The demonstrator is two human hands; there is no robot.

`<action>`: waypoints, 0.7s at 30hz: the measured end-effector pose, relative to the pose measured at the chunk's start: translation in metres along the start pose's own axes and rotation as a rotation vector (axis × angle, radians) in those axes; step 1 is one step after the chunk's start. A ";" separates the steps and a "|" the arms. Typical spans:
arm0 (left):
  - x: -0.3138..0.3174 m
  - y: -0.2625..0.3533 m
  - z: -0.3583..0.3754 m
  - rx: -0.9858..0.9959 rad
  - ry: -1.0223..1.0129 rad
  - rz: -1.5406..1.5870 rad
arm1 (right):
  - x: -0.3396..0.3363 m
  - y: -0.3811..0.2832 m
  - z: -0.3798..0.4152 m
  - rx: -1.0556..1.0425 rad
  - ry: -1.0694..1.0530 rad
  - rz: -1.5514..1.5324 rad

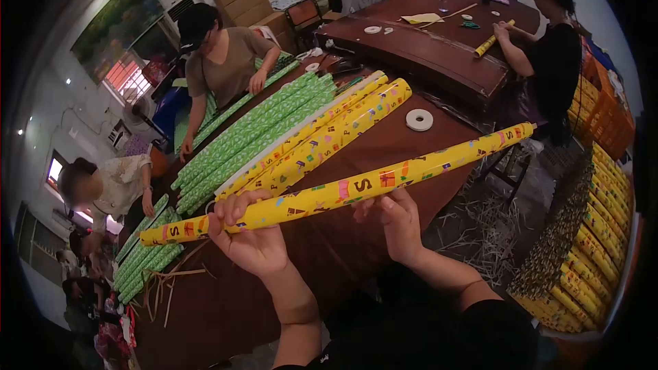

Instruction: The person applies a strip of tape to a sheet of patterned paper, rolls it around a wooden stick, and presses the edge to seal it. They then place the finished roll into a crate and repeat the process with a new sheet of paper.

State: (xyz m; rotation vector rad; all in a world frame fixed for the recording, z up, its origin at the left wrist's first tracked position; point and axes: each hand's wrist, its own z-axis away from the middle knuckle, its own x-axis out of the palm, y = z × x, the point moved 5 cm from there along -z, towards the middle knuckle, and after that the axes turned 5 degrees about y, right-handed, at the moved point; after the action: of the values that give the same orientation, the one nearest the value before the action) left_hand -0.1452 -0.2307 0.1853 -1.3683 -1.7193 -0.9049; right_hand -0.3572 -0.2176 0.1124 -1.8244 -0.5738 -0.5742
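The roll (315,199), yellow and printed with letters and small pictures, is up in the air, slanting across the front of the wearer above the worktop (343,260), its right end the higher. The left hand (250,236) is wrapped around it nearer the lower end, fingers over the top and thumb below, so this hand seems to carry most of the weight. The right hand (401,226) is at the underside past the middle, palm turned up and fingers loosely bent; perhaps it steadies the long end, though whether it grips or merely props I cannot tell. Just beyond, yellow rolls (373,113) lie alongside green rolls (257,130), all pointing much the same way, probably because lying parallel keeps them from rolling off and sorts them by pattern. A tape (412,125) lies flat near their ends, probably so that it stays put within reach. At the left, 2 co-workers, 1 in brown (229,62) and 1 in a pale top (123,181), reach towards green rolls. At the right, a stack (593,260) of yellow rolls shows its ends aligned, presumably for tight packing.
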 end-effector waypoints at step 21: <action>0.005 0.004 0.006 0.063 -0.049 -0.074 | 0.003 0.008 0.003 0.058 0.063 0.010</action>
State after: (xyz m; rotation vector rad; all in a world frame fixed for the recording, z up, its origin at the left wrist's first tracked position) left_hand -0.1423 -0.2228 0.1869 -1.3026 -1.8311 -0.8563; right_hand -0.3492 -0.2169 0.1077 -1.7477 -0.5332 -0.6008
